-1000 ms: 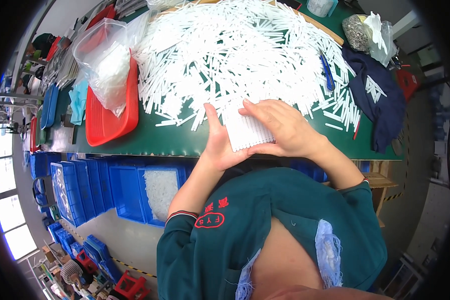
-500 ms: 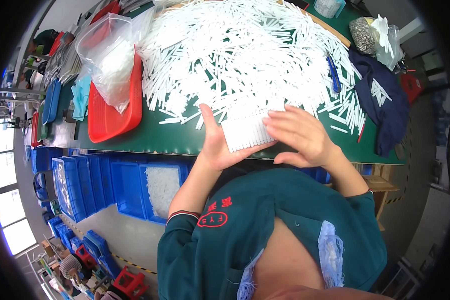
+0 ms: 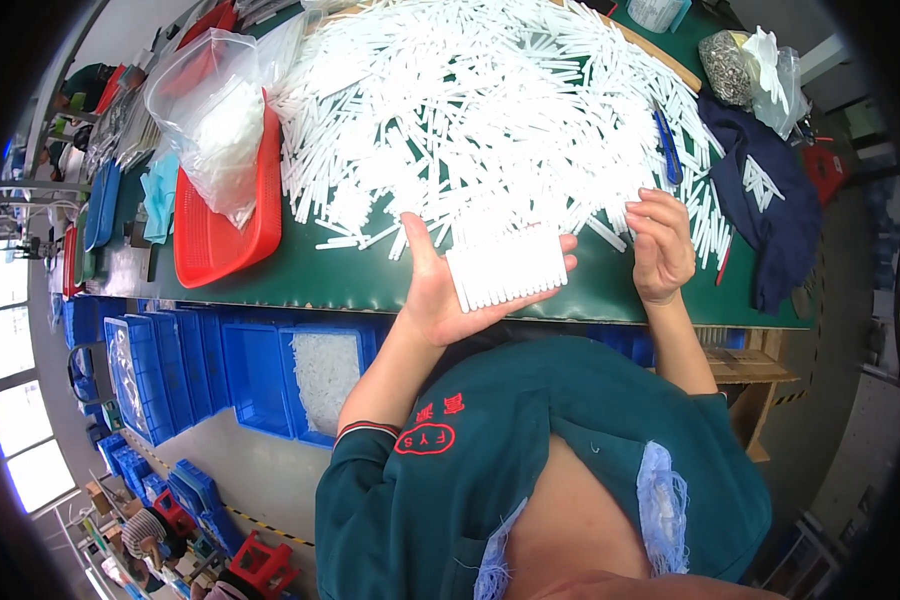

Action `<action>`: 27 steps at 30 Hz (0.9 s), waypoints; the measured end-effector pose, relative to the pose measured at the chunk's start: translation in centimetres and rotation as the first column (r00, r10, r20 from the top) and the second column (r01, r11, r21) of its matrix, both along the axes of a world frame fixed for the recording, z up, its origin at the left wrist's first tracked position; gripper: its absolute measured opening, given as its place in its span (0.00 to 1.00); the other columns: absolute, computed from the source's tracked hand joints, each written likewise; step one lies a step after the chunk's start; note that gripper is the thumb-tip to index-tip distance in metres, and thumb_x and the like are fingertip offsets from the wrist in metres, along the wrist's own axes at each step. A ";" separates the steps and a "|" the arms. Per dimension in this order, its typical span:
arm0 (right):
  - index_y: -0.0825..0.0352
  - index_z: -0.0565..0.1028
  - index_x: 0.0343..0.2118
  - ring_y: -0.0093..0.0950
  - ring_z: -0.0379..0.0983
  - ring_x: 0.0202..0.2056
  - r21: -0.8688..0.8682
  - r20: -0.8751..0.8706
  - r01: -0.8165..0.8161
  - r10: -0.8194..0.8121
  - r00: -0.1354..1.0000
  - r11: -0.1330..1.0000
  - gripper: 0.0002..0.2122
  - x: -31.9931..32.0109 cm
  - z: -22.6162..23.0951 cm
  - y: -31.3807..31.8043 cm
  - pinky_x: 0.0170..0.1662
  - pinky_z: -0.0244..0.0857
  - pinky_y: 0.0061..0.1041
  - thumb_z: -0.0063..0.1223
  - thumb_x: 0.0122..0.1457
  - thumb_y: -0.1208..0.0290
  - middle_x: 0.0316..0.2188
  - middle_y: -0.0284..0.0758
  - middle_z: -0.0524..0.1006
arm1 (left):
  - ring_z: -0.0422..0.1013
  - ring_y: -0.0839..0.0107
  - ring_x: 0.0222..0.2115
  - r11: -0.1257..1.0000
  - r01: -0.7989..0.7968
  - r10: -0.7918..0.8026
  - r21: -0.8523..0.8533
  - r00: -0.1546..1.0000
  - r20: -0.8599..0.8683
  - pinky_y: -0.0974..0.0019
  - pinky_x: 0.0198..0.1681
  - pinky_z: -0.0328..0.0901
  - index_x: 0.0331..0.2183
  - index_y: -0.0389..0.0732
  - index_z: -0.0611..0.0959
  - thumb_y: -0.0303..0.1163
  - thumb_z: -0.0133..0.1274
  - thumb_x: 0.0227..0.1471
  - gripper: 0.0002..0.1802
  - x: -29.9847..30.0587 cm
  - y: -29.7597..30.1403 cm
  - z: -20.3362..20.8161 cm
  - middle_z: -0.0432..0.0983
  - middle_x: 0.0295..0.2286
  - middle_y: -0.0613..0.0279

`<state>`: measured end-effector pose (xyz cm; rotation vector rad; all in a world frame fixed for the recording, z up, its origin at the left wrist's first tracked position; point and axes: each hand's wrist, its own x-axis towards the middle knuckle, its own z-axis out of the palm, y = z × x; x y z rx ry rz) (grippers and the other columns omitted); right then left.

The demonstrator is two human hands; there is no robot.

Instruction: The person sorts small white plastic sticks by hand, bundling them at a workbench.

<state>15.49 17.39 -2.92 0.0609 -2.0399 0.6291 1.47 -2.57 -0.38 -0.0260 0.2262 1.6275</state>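
Note:
My left hand point(image 3: 438, 295) holds a flat, close-packed row of white plastic sticks point(image 3: 508, 270) across its palm. The thumb points up beside the row, while the other fingers run underneath and their tips show at its right edge. My right hand point(image 3: 664, 247) is apart from the row, to its right, palm turned toward the left. Its fingers are loosely bent and spaced from the thumb, and no stick shows between them. Beyond both hands, a wide heap of loose white sticks point(image 3: 490, 120) covers much of the green table point(image 3: 350, 280).
At the left, a red basket point(image 3: 195, 250) carries a clear plastic bag of white material point(image 3: 230, 150). A blue cutter knife point(image 3: 667, 147) lies on the heap's right side, near a dark cloth point(image 3: 775, 230). Blue bins point(image 3: 255, 380) stand below the table edge.
My right hand has left the row of sticks and swung right, toward the loose sticks. My left hand still holds the row in nearly the same place.

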 end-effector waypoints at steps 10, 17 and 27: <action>0.70 0.76 0.29 0.36 0.71 0.40 -0.192 -0.050 0.095 -0.106 0.993 0.977 0.05 -0.3 -1.0 0.4 0.45 0.63 0.31 0.48 0.55 0.77 0.31 0.38 0.76 | 0.41 0.38 0.58 1.000 -0.011 0.010 0.018 0.999 0.047 0.44 0.59 0.43 0.60 0.39 0.45 0.83 0.26 0.31 0.67 0.1 0.1 0.1 0.37 0.58 0.33; 0.70 0.75 0.29 0.36 0.71 0.39 -0.214 -0.055 0.097 -0.111 0.992 0.972 0.05 -0.3 -1.1 0.4 0.45 0.63 0.31 0.48 0.55 0.77 0.31 0.38 0.76 | 0.40 0.38 0.58 0.999 -0.012 0.009 0.040 0.997 0.076 0.45 0.59 0.43 0.60 0.39 0.45 0.82 0.29 0.31 0.67 0.0 0.2 -0.1 0.37 0.58 0.33; 0.70 0.75 0.29 0.35 0.71 0.39 -0.213 -0.044 0.097 -0.109 0.993 0.972 0.05 -0.4 -1.3 0.5 0.45 0.62 0.31 0.47 0.55 0.78 0.31 0.38 0.76 | 0.39 0.39 0.59 0.997 0.002 -0.005 0.072 0.999 0.050 0.46 0.60 0.42 0.60 0.37 0.44 0.82 0.30 0.31 0.67 -0.2 0.3 -0.1 0.37 0.58 0.34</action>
